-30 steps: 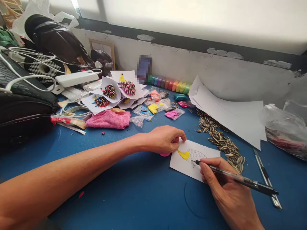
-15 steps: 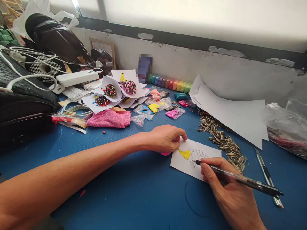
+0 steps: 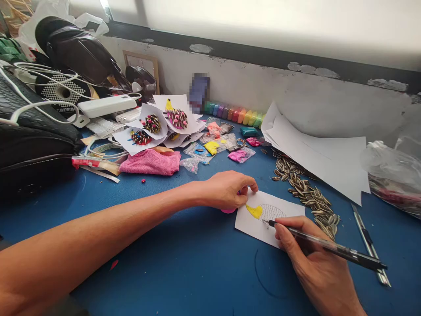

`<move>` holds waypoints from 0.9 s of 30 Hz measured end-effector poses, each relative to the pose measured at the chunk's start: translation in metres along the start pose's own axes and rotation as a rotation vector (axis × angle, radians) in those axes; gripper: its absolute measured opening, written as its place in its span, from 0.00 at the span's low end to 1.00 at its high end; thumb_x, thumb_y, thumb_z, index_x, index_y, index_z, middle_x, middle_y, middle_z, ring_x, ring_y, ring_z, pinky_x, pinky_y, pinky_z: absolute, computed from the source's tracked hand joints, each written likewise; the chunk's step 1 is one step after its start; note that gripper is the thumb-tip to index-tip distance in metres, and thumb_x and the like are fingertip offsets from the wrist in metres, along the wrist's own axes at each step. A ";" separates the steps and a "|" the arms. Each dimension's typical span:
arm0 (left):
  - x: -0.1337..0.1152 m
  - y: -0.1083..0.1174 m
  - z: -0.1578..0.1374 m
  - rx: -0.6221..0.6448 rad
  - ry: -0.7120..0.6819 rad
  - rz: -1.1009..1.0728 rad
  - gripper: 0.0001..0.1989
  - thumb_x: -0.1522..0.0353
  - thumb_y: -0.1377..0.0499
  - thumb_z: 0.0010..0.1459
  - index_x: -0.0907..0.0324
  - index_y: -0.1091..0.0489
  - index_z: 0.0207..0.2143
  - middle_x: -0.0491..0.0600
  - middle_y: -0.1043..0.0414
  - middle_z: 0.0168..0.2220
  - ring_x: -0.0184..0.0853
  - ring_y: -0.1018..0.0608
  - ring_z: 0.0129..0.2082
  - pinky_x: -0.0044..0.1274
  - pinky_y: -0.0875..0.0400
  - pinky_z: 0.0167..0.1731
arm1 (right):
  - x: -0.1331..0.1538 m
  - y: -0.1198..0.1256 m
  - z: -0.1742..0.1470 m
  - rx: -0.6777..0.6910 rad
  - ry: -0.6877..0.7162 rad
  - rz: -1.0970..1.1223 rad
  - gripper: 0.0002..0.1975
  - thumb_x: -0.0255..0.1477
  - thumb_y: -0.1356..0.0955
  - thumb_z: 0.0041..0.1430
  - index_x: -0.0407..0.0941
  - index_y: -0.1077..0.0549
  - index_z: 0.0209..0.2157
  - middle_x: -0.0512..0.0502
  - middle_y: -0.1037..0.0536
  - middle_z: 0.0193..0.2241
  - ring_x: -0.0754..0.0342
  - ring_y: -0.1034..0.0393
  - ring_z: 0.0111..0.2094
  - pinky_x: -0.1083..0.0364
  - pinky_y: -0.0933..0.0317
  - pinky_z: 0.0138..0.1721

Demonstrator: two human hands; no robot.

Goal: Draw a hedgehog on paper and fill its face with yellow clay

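My right hand [image 3: 320, 263] grips a black pen [image 3: 329, 248] with a clear barrel. Its tip touches a small white paper [image 3: 253, 230] near the lower edge of a drawing. That drawing has an outlined rounded body filled with short marks and a yellow pointed part [image 3: 255, 212] at its left end. My left hand [image 3: 230, 191] is curled at the paper's upper left corner, thumb and fingers closed on its edge. Something pink [image 3: 228, 211] shows from under this hand, mostly hidden.
Sunflower seeds [image 3: 311, 195] lie beyond the paper, near white sheets [image 3: 319, 153] and a utility knife [image 3: 370, 243]. Bags of coloured clay [image 3: 212, 147], a pink cloth [image 3: 149, 163] and seed-covered hedgehog pictures [image 3: 177, 117] sit farther back. A black bag [image 3: 33, 145] stands left.
The pen has shifted slightly, and more ink lines show below the drawn body. My left hand stays at the paper's corner. The whole view has moved a little.
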State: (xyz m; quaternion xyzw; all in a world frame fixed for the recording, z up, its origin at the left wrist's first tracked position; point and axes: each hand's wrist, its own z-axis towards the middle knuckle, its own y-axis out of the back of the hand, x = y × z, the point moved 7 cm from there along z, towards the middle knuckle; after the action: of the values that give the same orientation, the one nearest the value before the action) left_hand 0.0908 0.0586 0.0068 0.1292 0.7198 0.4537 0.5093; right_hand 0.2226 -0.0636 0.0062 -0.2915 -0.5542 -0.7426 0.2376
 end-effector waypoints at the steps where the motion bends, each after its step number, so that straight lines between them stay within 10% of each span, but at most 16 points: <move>1: 0.000 0.000 0.000 -0.001 0.001 -0.001 0.19 0.74 0.46 0.55 0.57 0.28 0.48 0.44 0.24 0.38 0.31 0.27 0.34 0.20 0.41 0.30 | 0.001 0.001 0.000 -0.007 0.002 -0.001 0.11 0.39 0.33 0.61 0.47 0.25 0.34 0.50 0.21 0.28 0.55 0.25 0.26 0.59 0.30 0.25; 27: -0.002 0.001 -0.001 0.005 0.011 -0.014 0.18 0.75 0.46 0.54 0.58 0.28 0.47 0.44 0.23 0.36 0.29 0.27 0.31 0.20 0.41 0.28 | 0.005 0.006 0.000 -0.078 -0.006 -0.082 0.10 0.39 0.34 0.60 0.48 0.26 0.30 0.52 0.25 0.22 0.57 0.32 0.21 0.59 0.37 0.21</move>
State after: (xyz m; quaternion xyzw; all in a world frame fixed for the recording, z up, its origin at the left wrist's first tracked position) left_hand 0.0906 0.0574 0.0089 0.1228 0.7247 0.4489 0.5082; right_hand 0.2224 -0.0657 0.0136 -0.2796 -0.5371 -0.7719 0.1938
